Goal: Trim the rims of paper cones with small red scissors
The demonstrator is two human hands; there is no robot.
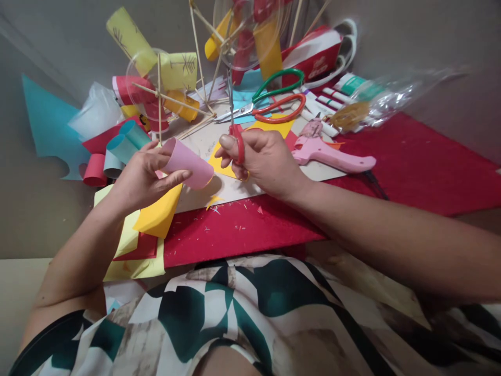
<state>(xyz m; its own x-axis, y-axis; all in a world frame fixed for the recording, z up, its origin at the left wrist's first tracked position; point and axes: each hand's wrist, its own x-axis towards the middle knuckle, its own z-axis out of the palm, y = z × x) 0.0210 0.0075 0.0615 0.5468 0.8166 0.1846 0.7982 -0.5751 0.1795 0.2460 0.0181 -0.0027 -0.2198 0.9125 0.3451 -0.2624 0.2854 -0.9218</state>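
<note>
My left hand point(146, 177) is closed round a pink paper tube point(190, 164), holding it tilted above the grey board point(195, 196). Red-handled scissors point(238, 143) sit in my right hand point(268, 159), their blades pointing up and away from me. The fingers of that hand go through and round the handle loops. Between the hands, under them, lies a piece of yellow-orange paper point(223, 163). Small paper scraps point(214, 201) rest by the board's near edge, below the tube.
Wooden-stick frames with paper tubes point(178, 70) stand at the back. Large scissors with green and red handles point(270, 99), a pink glue gun point(336, 156) and markers point(332, 99) lie behind and right. Teal and red paper tubes point(125, 141) are at left. A red cloth point(422, 167) covers the table.
</note>
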